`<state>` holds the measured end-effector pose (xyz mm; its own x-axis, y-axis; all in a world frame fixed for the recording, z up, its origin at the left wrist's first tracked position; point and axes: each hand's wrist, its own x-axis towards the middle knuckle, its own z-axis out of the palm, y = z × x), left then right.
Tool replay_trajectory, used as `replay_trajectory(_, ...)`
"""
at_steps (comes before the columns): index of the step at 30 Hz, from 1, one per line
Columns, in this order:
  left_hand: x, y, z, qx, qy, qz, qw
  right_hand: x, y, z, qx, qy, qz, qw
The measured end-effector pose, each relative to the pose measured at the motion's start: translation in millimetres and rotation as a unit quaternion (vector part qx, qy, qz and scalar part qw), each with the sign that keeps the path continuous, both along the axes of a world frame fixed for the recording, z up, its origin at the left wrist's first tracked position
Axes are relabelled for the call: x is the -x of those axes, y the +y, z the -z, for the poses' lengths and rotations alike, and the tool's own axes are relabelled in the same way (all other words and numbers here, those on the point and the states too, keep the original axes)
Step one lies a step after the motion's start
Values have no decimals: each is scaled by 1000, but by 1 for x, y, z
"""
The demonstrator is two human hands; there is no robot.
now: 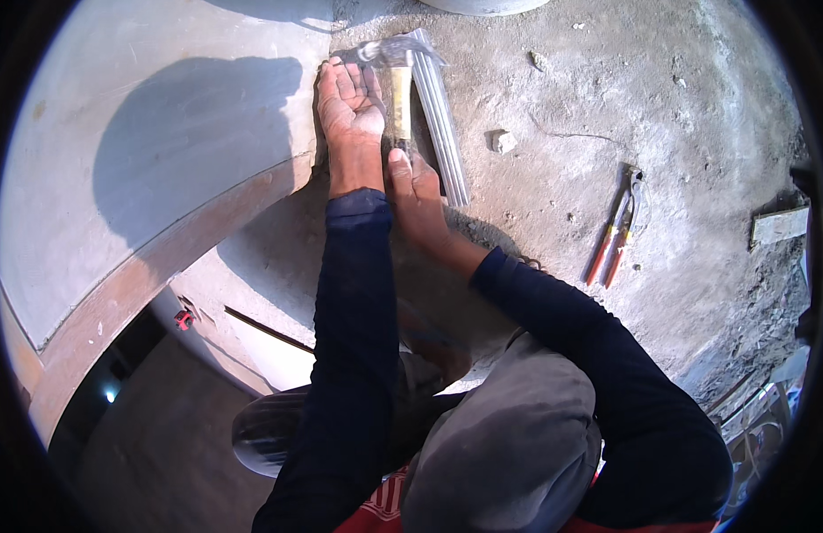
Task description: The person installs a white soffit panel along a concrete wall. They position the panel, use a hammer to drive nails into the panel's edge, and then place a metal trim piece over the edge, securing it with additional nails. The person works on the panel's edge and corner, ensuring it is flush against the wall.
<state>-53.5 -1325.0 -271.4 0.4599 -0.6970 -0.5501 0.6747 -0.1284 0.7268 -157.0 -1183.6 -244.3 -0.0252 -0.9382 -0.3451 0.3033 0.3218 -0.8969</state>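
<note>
My left hand point(349, 102) lies palm up beside the edge of a grey panel, its dusty fingers stretched out and nothing visible in the palm. My right hand point(420, 195) is closed round the dark lower grip of a hammer point(401, 107). The hammer's pale yellow handle runs away from me alongside my left hand, and its metal head, slightly blurred, is just beyond the left fingertips. Right of the hammer lies a bundle of long silvery metal strips point(443, 138), its far end partly behind the hammer head.
At right on the rough concrete floor point(554, 222) are red-handled pincers point(618, 226), a small stone chunk point(502, 140) and thin wire. The smooth grey panel point(189, 98) with a wooden edge point(163, 235) spans the left. A pale round container point(484, 5) stands at the far edge.
</note>
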Motion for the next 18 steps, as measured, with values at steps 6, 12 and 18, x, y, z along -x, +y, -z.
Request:
replay_trajectory(6, 3, -3, 1, -6, 33, -62, 998, 12, 2, 2, -97, -92, -15, 991)
replay_trajectory(12, -1, -4, 1, 3, 69, 30, 997, 12, -3, 1, 4, 57, -46, 997)
replay_trajectory(18, -1, -2, 1, 1, 3, -33, 999, 9, -5, -4, -37, 3, -37, 999)
